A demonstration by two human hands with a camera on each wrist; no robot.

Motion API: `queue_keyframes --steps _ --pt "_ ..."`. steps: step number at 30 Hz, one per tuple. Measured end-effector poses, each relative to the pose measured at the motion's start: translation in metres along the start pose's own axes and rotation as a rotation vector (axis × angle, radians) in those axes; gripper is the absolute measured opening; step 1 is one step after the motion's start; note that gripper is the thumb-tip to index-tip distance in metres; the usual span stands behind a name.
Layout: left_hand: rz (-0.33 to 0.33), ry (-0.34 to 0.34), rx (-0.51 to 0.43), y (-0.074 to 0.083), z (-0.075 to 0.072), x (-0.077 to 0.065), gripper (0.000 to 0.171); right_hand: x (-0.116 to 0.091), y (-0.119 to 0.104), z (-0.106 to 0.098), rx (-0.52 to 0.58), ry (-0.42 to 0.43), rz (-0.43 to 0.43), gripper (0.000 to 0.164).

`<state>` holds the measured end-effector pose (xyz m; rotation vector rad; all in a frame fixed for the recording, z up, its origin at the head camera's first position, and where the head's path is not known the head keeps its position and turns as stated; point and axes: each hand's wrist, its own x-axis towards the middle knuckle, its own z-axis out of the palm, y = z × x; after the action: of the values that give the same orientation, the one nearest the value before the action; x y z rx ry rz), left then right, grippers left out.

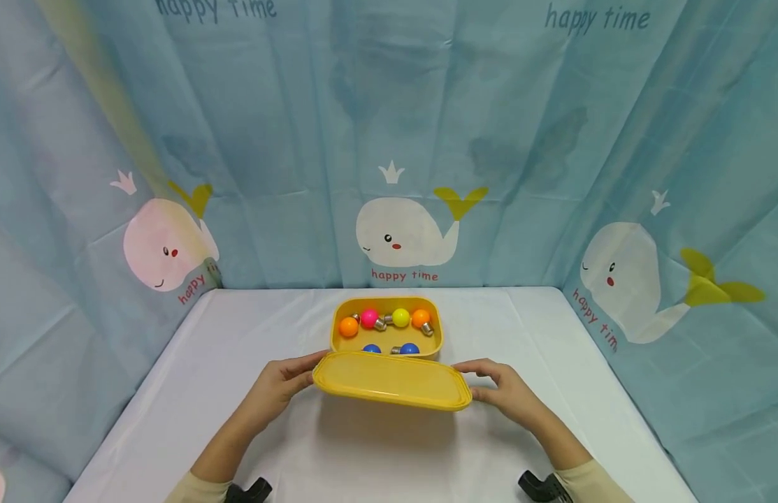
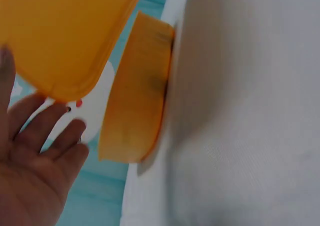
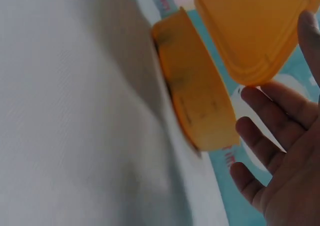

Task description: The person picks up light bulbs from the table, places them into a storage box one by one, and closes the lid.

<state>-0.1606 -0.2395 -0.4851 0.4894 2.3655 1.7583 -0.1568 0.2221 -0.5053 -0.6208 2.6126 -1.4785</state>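
Note:
A yellow plastic lid [image 1: 391,381] is held level-ish above the table, tilted slightly down to the right in the head view. My left hand [image 1: 282,385] pinches its left end between thumb and fingers; my right hand [image 1: 505,392] pinches the right end likewise. Just beyond it stands a yellow box [image 1: 384,340], uncovered, its near edge hidden by the lid. Inside lie several small coloured light bulbs with metal screw bases: pink [image 1: 369,318], yellow [image 1: 400,318], orange [image 1: 349,327] and blue [image 1: 409,348]. Both wrist views show the box's side wall [image 2: 137,86] below the raised lid [image 3: 255,31].
A white cloth [image 1: 256,447] covers the table under the box. Blue curtains [image 1: 288,175] printed with whales enclose the back and both sides. Black wrist straps [image 1: 250,490] sit at the sleeve cuffs.

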Motion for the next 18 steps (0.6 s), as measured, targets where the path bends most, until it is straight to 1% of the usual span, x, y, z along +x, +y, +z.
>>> queue_keyframes --steps 2,4,6,8,12,14,18 --pt "-0.013 0.092 -0.002 0.005 0.003 0.002 0.045 0.004 -0.005 0.002 0.002 0.016 0.002 0.032" --pt "-0.024 0.179 -0.006 0.009 0.005 0.004 0.043 0.008 -0.011 0.003 0.016 0.035 0.022 0.030" --pt "-0.025 0.247 -0.021 0.011 0.008 0.009 0.041 0.011 -0.015 0.005 0.051 0.062 0.051 0.030" --pt "-0.021 0.300 -0.050 0.012 0.010 0.013 0.039 0.015 -0.018 0.006 0.091 0.097 0.081 0.031" --pt "-0.015 0.366 -0.095 0.013 0.016 0.018 0.033 0.020 -0.022 0.009 0.163 0.186 0.090 0.029" --pt "-0.004 0.389 -0.104 0.014 0.018 0.019 0.030 0.023 -0.023 0.009 0.190 0.223 0.070 0.027" --pt "0.031 0.419 -0.124 0.015 0.022 0.022 0.028 0.027 -0.022 0.011 0.241 0.273 0.042 0.027"
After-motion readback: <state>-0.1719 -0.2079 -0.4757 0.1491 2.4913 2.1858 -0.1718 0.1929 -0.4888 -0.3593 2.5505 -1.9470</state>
